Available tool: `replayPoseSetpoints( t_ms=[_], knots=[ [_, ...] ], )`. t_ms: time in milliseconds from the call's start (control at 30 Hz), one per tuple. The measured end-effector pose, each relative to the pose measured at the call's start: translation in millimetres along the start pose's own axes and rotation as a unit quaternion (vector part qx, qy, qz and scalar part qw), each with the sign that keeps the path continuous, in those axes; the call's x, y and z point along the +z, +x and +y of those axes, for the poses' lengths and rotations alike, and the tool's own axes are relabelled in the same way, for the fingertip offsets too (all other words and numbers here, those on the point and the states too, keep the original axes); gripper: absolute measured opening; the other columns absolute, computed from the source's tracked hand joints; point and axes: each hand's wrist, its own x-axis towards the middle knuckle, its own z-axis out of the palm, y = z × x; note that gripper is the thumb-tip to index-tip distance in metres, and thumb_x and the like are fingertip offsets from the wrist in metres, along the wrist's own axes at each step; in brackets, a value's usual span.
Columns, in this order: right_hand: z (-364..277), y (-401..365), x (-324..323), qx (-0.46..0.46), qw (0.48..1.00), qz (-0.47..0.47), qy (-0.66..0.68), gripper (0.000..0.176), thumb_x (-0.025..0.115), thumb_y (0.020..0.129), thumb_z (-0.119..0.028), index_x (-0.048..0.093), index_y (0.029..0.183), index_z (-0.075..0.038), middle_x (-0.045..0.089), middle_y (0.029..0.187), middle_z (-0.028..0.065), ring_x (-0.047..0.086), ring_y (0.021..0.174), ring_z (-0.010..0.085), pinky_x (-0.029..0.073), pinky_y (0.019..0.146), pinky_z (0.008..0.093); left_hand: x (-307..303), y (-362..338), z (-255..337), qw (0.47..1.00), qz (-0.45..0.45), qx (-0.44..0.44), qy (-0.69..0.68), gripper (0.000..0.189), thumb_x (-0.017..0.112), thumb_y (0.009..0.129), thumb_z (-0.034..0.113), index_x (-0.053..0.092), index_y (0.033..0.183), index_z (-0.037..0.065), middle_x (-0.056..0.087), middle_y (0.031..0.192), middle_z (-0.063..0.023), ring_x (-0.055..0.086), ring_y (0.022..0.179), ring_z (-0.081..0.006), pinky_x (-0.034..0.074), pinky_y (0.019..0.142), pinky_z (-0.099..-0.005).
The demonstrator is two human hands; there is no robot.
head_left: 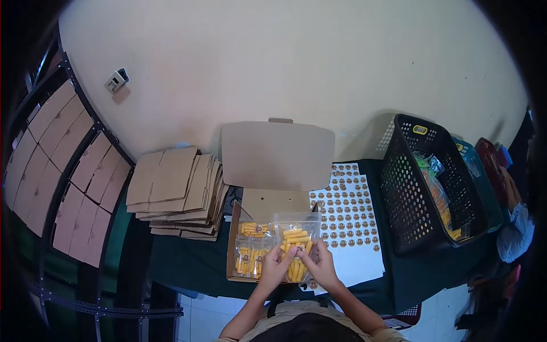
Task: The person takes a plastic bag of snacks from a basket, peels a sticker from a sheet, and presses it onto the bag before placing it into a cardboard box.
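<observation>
A clear zip bag of yellow stick-shaped snacks (295, 233) is held upright over the right part of an open cardboard box (231, 256). My left hand (274, 267) grips its left side and my right hand (321, 268) its right side. Both thumbs press near a small round sticker on the bag's front. Inside the box, to the left, lie several similar bags (244, 260) with round stickers. The box lid (278, 154) stands raised at the back. My hands and the bag hide the box's right side.
Right of the box lie sheets of round stickers (347, 205). Flattened cardboard boxes (165, 176) are stacked on the left. A black perforated basket (399, 199) holding bagged snacks stands at the right. A rack with boxes (74, 188) is far left; another person's arm (513, 199) shows far right.
</observation>
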Motion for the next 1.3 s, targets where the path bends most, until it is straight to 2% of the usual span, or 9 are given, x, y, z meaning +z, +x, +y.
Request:
replayPoseSetpoints(
  t_ms=[33, 267, 367, 567, 667, 767, 1000, 1133, 1300],
  knots=[
    [-10.6, 0.1, -6.8, 0.046, 0.997, -0.049, -0.050, 0.030, 0.059, 0.080, -0.007, 0.042, 0.103, 0.000, 0.055, 0.094, 0.0076, 0.054, 0.086, 0.0102, 0.044, 0.072, 0.0235, -1.6, -0.5, 6.8, 0.999, -0.002, -0.016, 0.048, 0.025, 0.055, 0.085, 0.016, 0.054, 0.100, -0.003, 0.060, 0.085, -0.0048, 0.053, 0.072, -0.0065, 0.043, 0.063, -0.0210],
    [-6.3, 2.0, -12.9, 0.035, 0.993, -0.073, -0.081, 0.034, 0.061, 0.078, -0.008, 0.041, 0.104, 0.000, 0.056, 0.094, 0.0082, 0.054, 0.086, 0.0112, 0.044, 0.072, 0.0240, -5.2, 5.4, -7.9, 1.000, 0.000, 0.020, 0.003, 0.026, 0.054, 0.085, 0.016, 0.053, 0.103, -0.003, 0.059, 0.083, -0.0031, 0.051, 0.068, -0.0042, 0.040, 0.057, -0.0186],
    [-19.9, 5.4, -12.6, 0.047, 0.998, -0.047, 0.005, 0.027, 0.061, 0.079, -0.011, 0.047, 0.099, 0.000, 0.054, 0.077, -0.0002, 0.047, 0.064, 0.0025, 0.037, 0.055, 0.0172, -9.2, 0.9, -1.9, 0.997, -0.041, -0.005, 0.060, 0.028, 0.055, 0.085, 0.018, 0.051, 0.104, -0.003, 0.057, 0.075, 0.0003, 0.045, 0.058, -0.0004, 0.034, 0.047, -0.0164],
    [-11.5, 4.0, -7.3, -0.010, 0.999, -0.001, -0.050, 0.024, 0.058, 0.081, -0.012, 0.051, 0.099, 0.002, 0.055, 0.075, 0.0002, 0.047, 0.065, 0.0030, 0.038, 0.057, 0.0182, -13.6, -2.8, -9.3, 0.996, -0.062, 0.010, 0.068, 0.034, 0.055, 0.085, 0.020, 0.048, 0.108, -0.004, 0.052, 0.067, 0.0037, 0.040, 0.050, 0.0012, 0.030, 0.041, -0.0165],
    [-14.5, 3.2, -10.5, -0.001, 0.999, -0.024, -0.040, 0.024, 0.056, 0.082, -0.012, 0.050, 0.100, 0.002, 0.057, 0.079, 0.0031, 0.051, 0.071, 0.0057, 0.042, 0.063, 0.0212, -19.4, -2.7, 7.3, 0.992, -0.091, -0.029, 0.079, 0.035, 0.056, 0.085, 0.020, 0.048, 0.110, -0.003, 0.054, 0.073, 0.0024, 0.045, 0.058, 0.0001, 0.035, 0.046, -0.0163],
    [-11.3, 2.7, -9.3, 0.025, 0.999, -0.037, 0.004, 0.024, 0.056, 0.083, -0.012, 0.049, 0.101, 0.002, 0.058, 0.082, 0.0045, 0.052, 0.074, 0.0072, 0.043, 0.066, 0.0227, -21.5, -1.9, 16.3, 0.998, -0.044, 0.004, 0.043, 0.031, 0.056, 0.084, 0.014, 0.049, 0.110, -0.002, 0.056, 0.097, -0.0048, 0.051, 0.086, -0.0072, 0.042, 0.074, -0.0206],
    [-26.8, -3.7, -8.0, 0.098, 0.986, -0.123, -0.057, 0.035, 0.060, 0.081, -0.020, 0.048, 0.105, 0.002, 0.059, 0.089, 0.0092, 0.053, 0.079, 0.0112, 0.043, 0.070, 0.0259, -38.6, 11.7, 22.5, 0.994, 0.059, 0.088, 0.016, 0.013, 0.058, 0.080, 0.006, 0.059, 0.091, -0.002, 0.059, 0.087, -0.0050, 0.055, 0.078, -0.0103, 0.045, 0.070, -0.0226],
    [-35.9, 7.4, -6.9, -0.097, 0.966, 0.032, -0.239, 0.041, 0.065, 0.075, -0.020, 0.047, 0.105, 0.001, 0.051, 0.097, 0.0132, 0.050, 0.089, 0.0223, 0.040, 0.077, 0.0333, -33.2, 10.6, 22.5, 0.974, 0.107, 0.160, 0.119, 0.009, 0.059, 0.079, 0.005, 0.060, 0.086, -0.001, 0.060, 0.079, -0.0054, 0.056, 0.074, -0.0109, 0.045, 0.066, -0.0226],
    [-65.0, 25.5, -8.1, -0.270, 0.869, -0.058, -0.410, 0.018, 0.064, 0.071, -0.017, 0.057, 0.083, -0.007, 0.051, 0.087, 0.0060, 0.047, 0.085, 0.0221, 0.029, 0.080, 0.0376, -11.8, 6.1, 32.6, 0.914, 0.065, 0.282, 0.286, 0.004, 0.061, 0.073, 0.001, 0.061, 0.076, -0.001, 0.061, 0.075, -0.0105, 0.058, 0.070, -0.0191, 0.045, 0.064, -0.0264]
  ],
)
